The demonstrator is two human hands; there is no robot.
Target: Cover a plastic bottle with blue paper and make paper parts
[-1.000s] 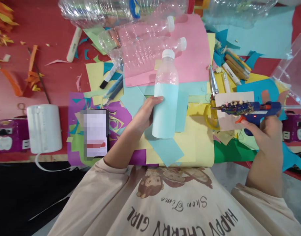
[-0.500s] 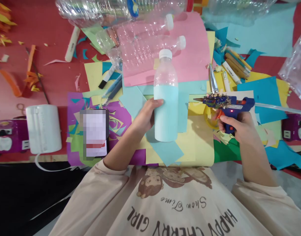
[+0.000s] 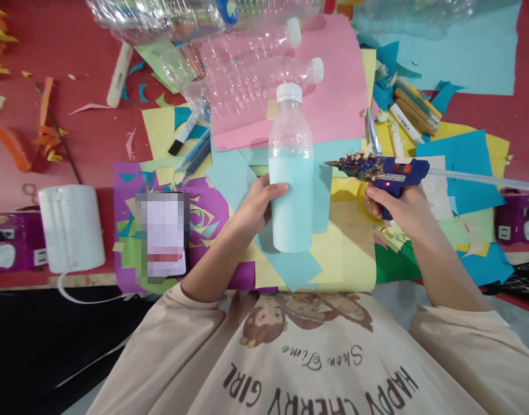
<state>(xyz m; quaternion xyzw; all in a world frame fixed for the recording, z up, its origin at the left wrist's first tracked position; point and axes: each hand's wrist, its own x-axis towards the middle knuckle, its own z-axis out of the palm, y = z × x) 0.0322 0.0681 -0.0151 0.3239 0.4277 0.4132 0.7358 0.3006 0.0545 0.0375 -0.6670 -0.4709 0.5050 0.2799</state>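
A clear plastic bottle (image 3: 290, 196) with a white cap is wrapped round its lower part in light blue paper. My left hand (image 3: 261, 202) grips it from the left, thumb on the paper and the other fingers hidden behind. In my right hand (image 3: 402, 207) is a dark blue hot glue gun (image 3: 387, 170), its fingers closed round the handle. Scraps cling to the gun's front, a small red light glows on its side, and a clear glue stick (image 3: 476, 177) sticks out behind. The gun's nozzle points left at the bottle, a short gap away from it.
More clear bottles (image 3: 255, 72) lie on pink paper (image 3: 333, 109) at the back. Scissors (image 3: 371, 135), pencils (image 3: 415, 109) and a tape roll (image 3: 368, 204) lie around the gun. On the left are a phone (image 3: 164, 230) and a white box-shaped device (image 3: 72, 227). Paper scraps cover much of the table.
My right hand has moved the glue gun left and slightly up, so its nozzle is closer to the bottle. My left hand keeps its grip on the bottle.
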